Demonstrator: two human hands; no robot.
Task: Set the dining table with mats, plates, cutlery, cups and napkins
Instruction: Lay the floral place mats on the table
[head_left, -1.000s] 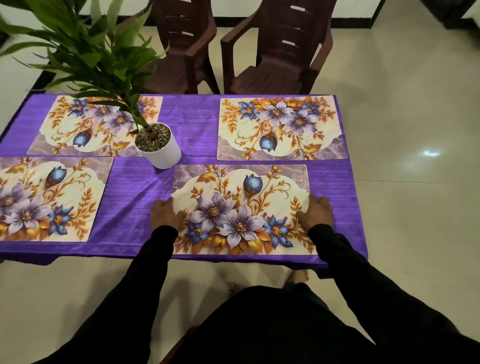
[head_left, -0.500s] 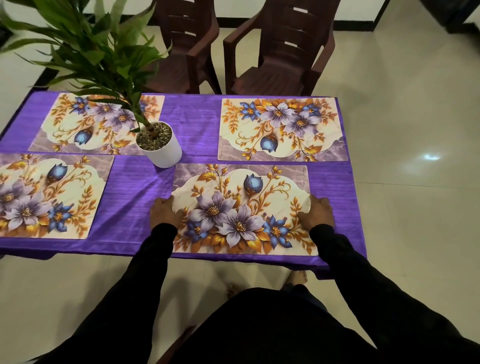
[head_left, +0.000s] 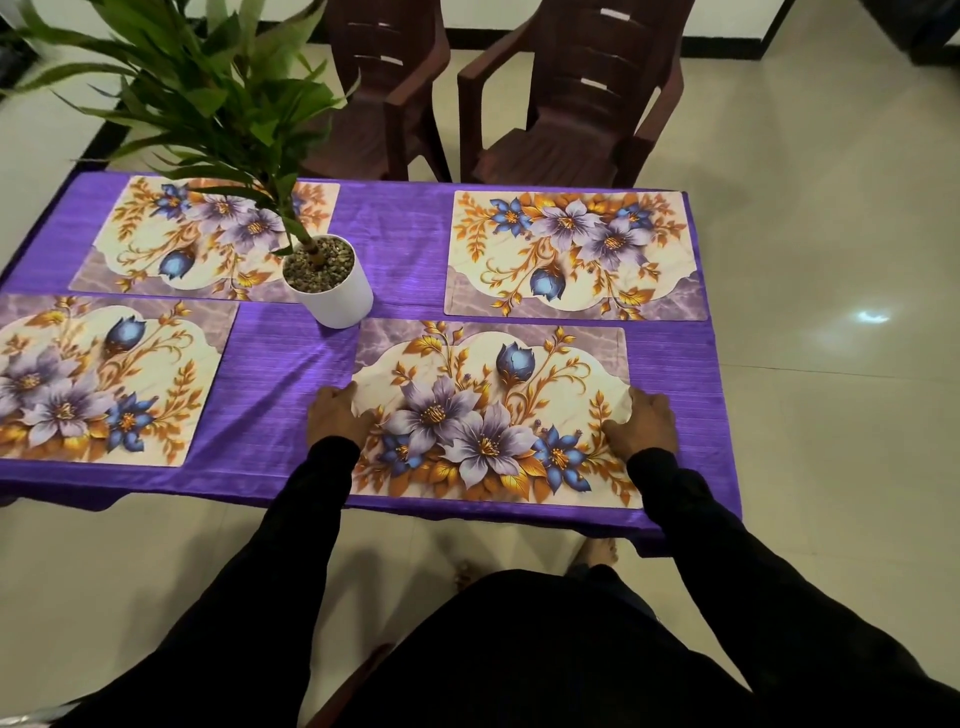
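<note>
You are working at the near right place of the table, which is wearing a shiny purple cloth (head_left: 291, 395). Your left hand (head_left: 335, 418) is sitting at the left short edge of the flat rectangular floral placemat (head_left: 488, 415), fingers curled at that edge; your right hand (head_left: 644, 423) is doing the same at the right short edge. Whether the fingertips are pinching under the mat or only pressing on it, I cannot tell, since the knuckles are hiding them.

The mat is lying flat, its near long edge running just beside the table's front edge. It is looking thin, light and semi-stiff, likely a smooth printed plastic, so it is probably going to slide easily on the satiny cloth and flex if you lift one end alone. Holding both short edges at mid-length, as you are doing, seems the sound choice; small, even nudges should be enough, and dragging hard is risking a rucked cloth.

Three matching floral mats are already lying at the other places: near left (head_left: 98, 379), far left (head_left: 208, 239) and far right (head_left: 571, 254). A white cylindrical pot with a green leafy plant (head_left: 330, 286) is standing between them, its base close to your mat's far left corner.

Compared with a second ago, your hands are gripping the same two edges and the mat is showing almost no shift.
</note>
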